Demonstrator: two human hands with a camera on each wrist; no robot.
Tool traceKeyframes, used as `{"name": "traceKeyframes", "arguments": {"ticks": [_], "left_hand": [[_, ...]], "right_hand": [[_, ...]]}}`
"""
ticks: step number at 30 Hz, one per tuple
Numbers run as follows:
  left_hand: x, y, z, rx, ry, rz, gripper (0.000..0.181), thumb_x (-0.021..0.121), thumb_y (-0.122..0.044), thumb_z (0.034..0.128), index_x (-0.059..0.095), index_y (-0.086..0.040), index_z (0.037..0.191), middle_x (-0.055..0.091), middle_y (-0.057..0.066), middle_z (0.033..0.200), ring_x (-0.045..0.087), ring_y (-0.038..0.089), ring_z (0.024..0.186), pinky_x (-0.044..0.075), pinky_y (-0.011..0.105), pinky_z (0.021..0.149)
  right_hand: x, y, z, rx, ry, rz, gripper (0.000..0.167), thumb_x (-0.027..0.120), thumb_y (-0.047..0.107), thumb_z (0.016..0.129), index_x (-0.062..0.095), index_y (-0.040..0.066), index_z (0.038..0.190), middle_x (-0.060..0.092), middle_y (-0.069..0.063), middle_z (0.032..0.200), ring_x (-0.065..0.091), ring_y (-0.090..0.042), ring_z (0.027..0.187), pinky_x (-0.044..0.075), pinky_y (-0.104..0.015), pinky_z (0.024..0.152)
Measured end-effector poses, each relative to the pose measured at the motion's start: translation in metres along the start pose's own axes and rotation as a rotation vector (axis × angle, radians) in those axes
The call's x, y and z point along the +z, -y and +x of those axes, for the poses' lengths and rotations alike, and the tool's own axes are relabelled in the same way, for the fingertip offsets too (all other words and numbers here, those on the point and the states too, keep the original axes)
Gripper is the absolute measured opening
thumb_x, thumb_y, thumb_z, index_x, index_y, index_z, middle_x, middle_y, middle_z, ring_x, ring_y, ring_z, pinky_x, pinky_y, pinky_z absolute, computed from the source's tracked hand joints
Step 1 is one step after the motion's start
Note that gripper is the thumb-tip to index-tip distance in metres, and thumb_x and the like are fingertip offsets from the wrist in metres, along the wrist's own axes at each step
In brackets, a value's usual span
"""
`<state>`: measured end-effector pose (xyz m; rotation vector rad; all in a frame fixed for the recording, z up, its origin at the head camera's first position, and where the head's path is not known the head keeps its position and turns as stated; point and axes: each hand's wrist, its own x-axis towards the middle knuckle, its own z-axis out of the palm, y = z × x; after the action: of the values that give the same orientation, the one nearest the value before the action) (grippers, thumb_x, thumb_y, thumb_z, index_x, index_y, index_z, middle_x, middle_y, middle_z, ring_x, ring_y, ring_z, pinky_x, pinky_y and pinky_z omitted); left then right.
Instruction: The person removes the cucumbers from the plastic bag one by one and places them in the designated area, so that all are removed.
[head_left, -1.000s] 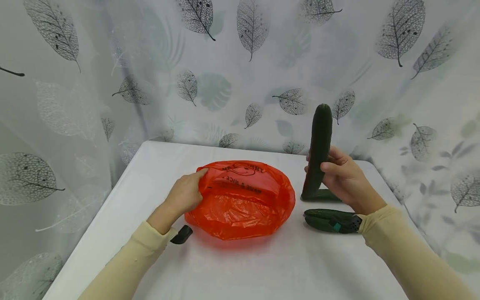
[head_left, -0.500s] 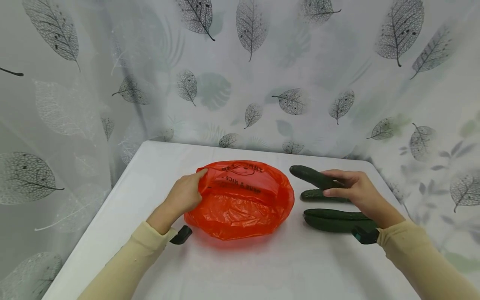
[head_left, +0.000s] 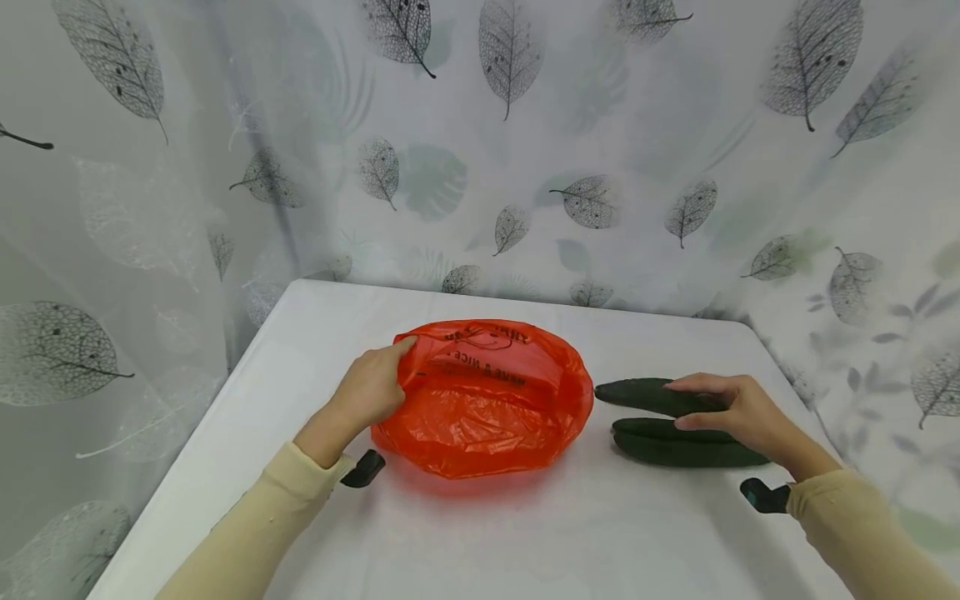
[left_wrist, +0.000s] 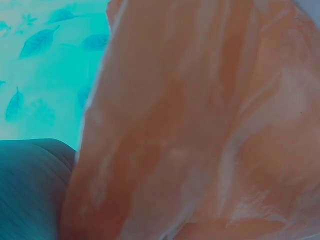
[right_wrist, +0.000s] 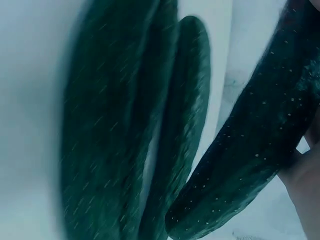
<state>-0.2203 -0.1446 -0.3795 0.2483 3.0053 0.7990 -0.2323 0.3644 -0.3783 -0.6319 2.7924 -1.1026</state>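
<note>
A red plastic bag (head_left: 480,417) with dark printing, its mouth spread wide, sits mid-table in the head view. My left hand (head_left: 365,387) grips its left rim; some of those fingers are hidden. In the left wrist view the bag (left_wrist: 200,110) fills most of the picture beside part of the hand (left_wrist: 30,190). My right hand (head_left: 738,412) holds a dark green cucumber (head_left: 652,395) between thumb and fingers, low at the right of the bag. The right wrist view shows this cucumber (right_wrist: 250,135) tilted, beside several other cucumbers (right_wrist: 110,125).
Two cucumbers (head_left: 678,446) lie side by side on the white table (head_left: 487,542), just in front of the held one. Another, seen earlier behind them, is covered in the head view. A leaf-patterned curtain (head_left: 480,150) hangs at the table's back and sides.
My right hand has brought the cucumber down from upright in the air, turning it to lie nearly level over the cucumbers on the right. The left hand and the bag have stayed put.
</note>
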Motion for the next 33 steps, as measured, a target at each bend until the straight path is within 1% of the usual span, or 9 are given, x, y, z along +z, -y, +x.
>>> {"name": "traceKeyframes", "arguments": {"ticks": [2,5,11,16,20,23,25,29,33], "left_hand": [[0.001,0.000,0.000,-0.003,0.002,-0.004,0.070,0.066,0.007,0.0837,0.044,0.002,0.150,0.065,0.020,0.125,0.059,0.029,0.089,0.055,0.040,0.077],[0.001,-0.002,0.000,-0.002,0.006,-0.004,0.070,0.066,0.006,0.0844,0.043,0.002,0.150,0.064,0.020,0.126,0.060,0.030,0.091,0.056,0.041,0.079],[0.000,-0.003,0.001,0.003,0.008,0.000,0.070,0.066,0.006,0.0840,0.043,0.002,0.150,0.064,0.020,0.125,0.060,0.030,0.091,0.055,0.041,0.080],[0.001,0.000,0.002,0.002,0.009,0.001,0.071,0.067,0.005,0.0837,0.043,0.002,0.150,0.064,0.020,0.125,0.059,0.030,0.090,0.054,0.040,0.078],[0.002,-0.001,0.003,0.004,0.005,-0.002,0.071,0.066,0.005,0.0838,0.043,0.001,0.150,0.064,0.019,0.125,0.060,0.030,0.091,0.055,0.041,0.080],[0.003,-0.001,0.003,0.005,0.004,-0.004,0.071,0.065,0.005,0.0837,0.043,0.002,0.150,0.064,0.019,0.125,0.060,0.030,0.091,0.055,0.041,0.080],[0.003,-0.001,0.003,0.005,0.002,-0.003,0.070,0.065,0.005,0.0836,0.043,0.002,0.150,0.064,0.019,0.125,0.060,0.030,0.091,0.055,0.042,0.080],[0.003,-0.001,0.003,0.007,-0.002,0.003,0.070,0.065,0.005,0.0832,0.043,0.002,0.150,0.064,0.020,0.126,0.060,0.030,0.092,0.054,0.042,0.081],[0.003,-0.001,0.003,0.008,-0.003,0.004,0.070,0.065,0.006,0.0831,0.043,0.002,0.150,0.065,0.019,0.125,0.060,0.030,0.092,0.054,0.042,0.081]], "right_hand": [[0.000,-0.005,-0.007,-0.007,0.028,-0.044,0.046,0.086,0.024,0.081,0.073,0.017,0.125,0.068,-0.003,0.125,0.052,0.010,0.114,0.045,-0.014,0.088],[0.002,-0.014,-0.018,-0.037,0.054,-0.069,0.046,0.086,0.022,0.080,0.074,0.015,0.123,0.068,-0.002,0.122,0.051,0.009,0.113,0.046,-0.015,0.087],[0.006,-0.034,-0.040,-0.107,0.037,-0.090,0.044,0.088,0.014,0.076,0.076,0.015,0.118,0.065,0.001,0.116,0.052,0.004,0.109,0.044,-0.014,0.084],[0.009,-0.047,-0.052,-0.097,0.029,-0.135,0.043,0.089,0.017,0.074,0.078,0.019,0.115,0.064,0.005,0.114,0.052,0.005,0.106,0.045,-0.016,0.081],[0.011,-0.050,-0.058,-0.044,0.023,-0.234,0.043,0.090,0.028,0.072,0.078,0.026,0.113,0.063,0.009,0.115,0.052,0.006,0.105,0.049,-0.023,0.078],[0.013,-0.052,-0.061,-0.015,0.023,-0.288,0.044,0.090,0.034,0.070,0.078,0.028,0.112,0.064,0.010,0.114,0.054,0.005,0.104,0.052,-0.029,0.077],[0.014,-0.054,-0.062,-0.020,0.015,-0.304,0.046,0.091,0.033,0.068,0.077,0.028,0.111,0.065,0.011,0.113,0.056,0.003,0.103,0.052,-0.028,0.078],[0.017,-0.058,-0.063,-0.053,-0.002,-0.324,0.046,0.093,0.030,0.065,0.075,0.028,0.107,0.067,0.013,0.109,0.058,0.001,0.103,0.050,-0.021,0.081],[0.017,-0.059,-0.064,-0.081,0.019,-0.323,0.044,0.094,0.029,0.065,0.074,0.028,0.105,0.065,0.016,0.104,0.059,0.000,0.100,0.051,-0.022,0.078]]}}
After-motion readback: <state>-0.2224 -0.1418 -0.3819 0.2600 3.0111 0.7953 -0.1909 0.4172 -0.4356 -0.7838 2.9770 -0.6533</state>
